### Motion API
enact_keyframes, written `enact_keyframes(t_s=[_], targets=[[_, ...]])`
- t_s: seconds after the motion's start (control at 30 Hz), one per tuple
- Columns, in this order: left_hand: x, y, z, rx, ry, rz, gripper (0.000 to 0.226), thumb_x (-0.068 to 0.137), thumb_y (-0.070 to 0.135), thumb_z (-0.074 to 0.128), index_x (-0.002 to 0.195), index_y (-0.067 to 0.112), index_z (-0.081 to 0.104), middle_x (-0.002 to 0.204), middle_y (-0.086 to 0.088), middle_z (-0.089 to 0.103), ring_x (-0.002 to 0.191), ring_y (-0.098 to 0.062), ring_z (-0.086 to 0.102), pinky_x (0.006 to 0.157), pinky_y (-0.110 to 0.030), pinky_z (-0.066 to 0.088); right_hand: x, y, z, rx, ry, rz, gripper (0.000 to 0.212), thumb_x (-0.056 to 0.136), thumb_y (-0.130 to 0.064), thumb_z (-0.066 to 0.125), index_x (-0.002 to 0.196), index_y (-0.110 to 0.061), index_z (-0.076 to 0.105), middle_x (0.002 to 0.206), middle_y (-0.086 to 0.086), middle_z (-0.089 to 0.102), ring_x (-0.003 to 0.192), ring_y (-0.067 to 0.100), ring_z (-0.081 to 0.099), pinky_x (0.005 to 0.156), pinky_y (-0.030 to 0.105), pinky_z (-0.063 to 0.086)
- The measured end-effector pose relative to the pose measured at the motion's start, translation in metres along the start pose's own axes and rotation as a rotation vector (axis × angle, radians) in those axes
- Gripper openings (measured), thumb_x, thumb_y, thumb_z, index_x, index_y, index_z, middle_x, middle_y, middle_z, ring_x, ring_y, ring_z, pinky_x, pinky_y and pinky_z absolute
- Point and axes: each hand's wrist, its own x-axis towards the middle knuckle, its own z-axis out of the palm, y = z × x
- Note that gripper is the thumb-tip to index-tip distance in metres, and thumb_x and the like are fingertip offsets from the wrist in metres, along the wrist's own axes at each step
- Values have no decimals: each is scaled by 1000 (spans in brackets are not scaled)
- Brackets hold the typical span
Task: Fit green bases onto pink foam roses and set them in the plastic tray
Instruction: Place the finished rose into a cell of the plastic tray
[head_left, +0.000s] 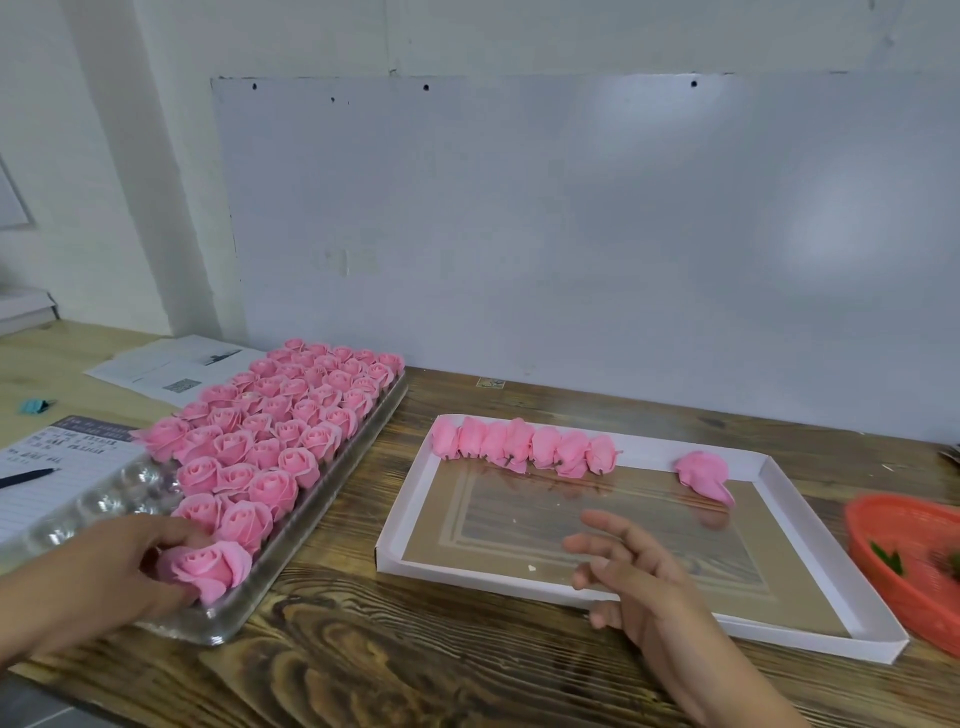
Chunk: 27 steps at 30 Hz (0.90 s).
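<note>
Left hand (111, 569) pinches a pink foam rose (208, 569) at the clear plastic tray's (291, 540) 6 o'clock corner; its green base is hidden. Right hand (631, 566) spread above the white box lid (810, 636)

Left hand (111, 569) grips a pink rose (208, 569) at the near corner of the clear plastic tray (332, 483), which holds rows of upright roses (291, 410) running to the far end. Right hand (631, 569) hovers with relaxed, spread fingers over the near edge of a white cardboard box lid (810, 636); a row of roses on their sides (524, 447) lines its far wall, one more rose (704, 475) apart to the right. Orange basket (893, 566) at far right holds green bits; notebook (57, 467) and pen (26, 477) at left.
</note>
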Motion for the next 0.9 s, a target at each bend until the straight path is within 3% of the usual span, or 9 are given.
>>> enact_keyframes(t_s=[0.1,0.17,0.23,0.33,0.6,0.67,0.73,0.83,0.9], targets=[[11,-17,2,-25,-19,-62,67,31,96,66,82,53,74,67,26,69,59,4,64,55,-21,46,-1,-1,-1,0,-6,1,55,69,-11,70,123,-11,61,108,17,70,74,20,66,48,27,49],[16,-24,3,-19,-42,-66,72,30,98,62,83,52,75,69,25,70,61,3,66,56,-23,48,-1,-1,-1,2,-6,2,56,68,-11,70,123,-11,61,107,16,70,74,20,66,48,27,49],[18,-22,1,3,-67,-61,65,33,93,71,84,53,75,70,25,70,62,3,66,57,-23,48,-1,-1,0,4,-3,0,56,68,-11,70,123,-10,60,106,16,71,73,20,66,47,27,49],[18,-7,-2,74,-120,-53,47,41,69,87,85,55,74,70,28,70,60,4,66,57,-20,48,-1,-2,2,6,3,-4,55,68,-9,68,123,-9,60,104,16,71,72,20,65,47,27,48],[0,35,-17,58,-117,-57,44,36,50,95,75,53,74,67,24,69,61,1,64,57,-23,46,-2,-2,2,2,4,-5,57,66,-11,71,122,-10,61,105,16,71,72,20,65,47,27,48],[-10,35,-24,63,-104,-33,59,29,64,95,83,55,73,71,24,69,64,1,64,58,-24,47,-2,-2,2,2,1,0,57,66,-12,71,122,-10,61,105,17,70,73,21,65,48,27,48],[-21,41,-38,126,-71,6,67,35,78,84,98,62,67,84,26,70,72,3,65,63,-19,49,-2,-3,2,2,-1,0,57,66,-12,72,122,-9,61,103,17,70,72,21,65,47,28,48],[-43,104,-62,86,89,41,70,52,46,95,105,70,58,85,26,66,73,2,63,66,-16,48,-2,-4,2,-1,0,2,54,66,-11,72,120,-8,62,99,19,70,71,21,65,47,28,48],[-61,169,-72,16,154,128,52,66,44,85,104,68,59,76,27,65,64,0,63,57,-15,50,-2,-4,2,-7,0,7,52,68,-11,71,119,-5,63,97,20,70,71,21,64,47,28,47]])
